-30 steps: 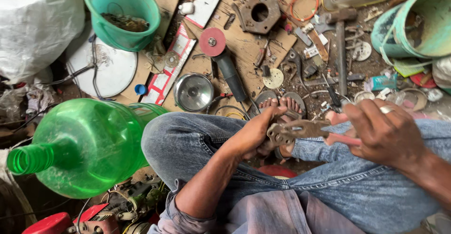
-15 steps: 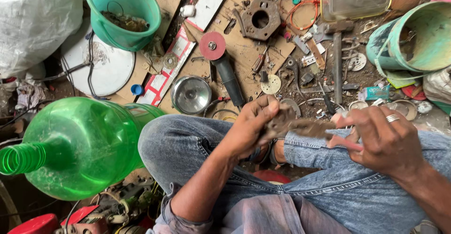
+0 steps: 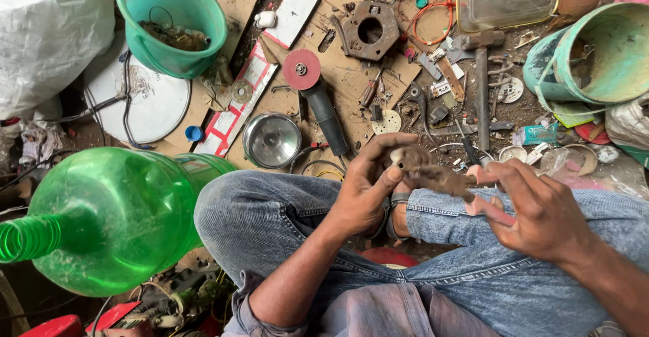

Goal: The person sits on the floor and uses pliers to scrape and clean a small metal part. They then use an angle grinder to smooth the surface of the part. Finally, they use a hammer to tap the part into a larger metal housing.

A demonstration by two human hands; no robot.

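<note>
I sit cross-legged in blue jeans point(image 3: 270, 222). Both my hands meet above my knees. My left hand point(image 3: 368, 185) curls around one end of a small rusty metal tool point(image 3: 426, 169), its thumb pressed near the tool's jaw. My right hand point(image 3: 534, 208) grips the tool's pink-coated handles at the other end. The tool is blurred, so its exact kind is unclear; it looks like pliers.
A big green plastic bottle point(image 3: 101, 222) lies by my left knee. On the cardboard floor ahead lie an angle grinder with a red disc point(image 3: 314, 93), a round chrome lamp point(image 3: 272, 139), a hammer point(image 3: 481, 80), two teal buckets point(image 3: 172, 19) point(image 3: 602, 53) and scattered scrap.
The view has shifted, so the floor clutter sits lower in the frame. My left hand has closed further around the tool's head, and both hands have drawn it a little closer together.
</note>
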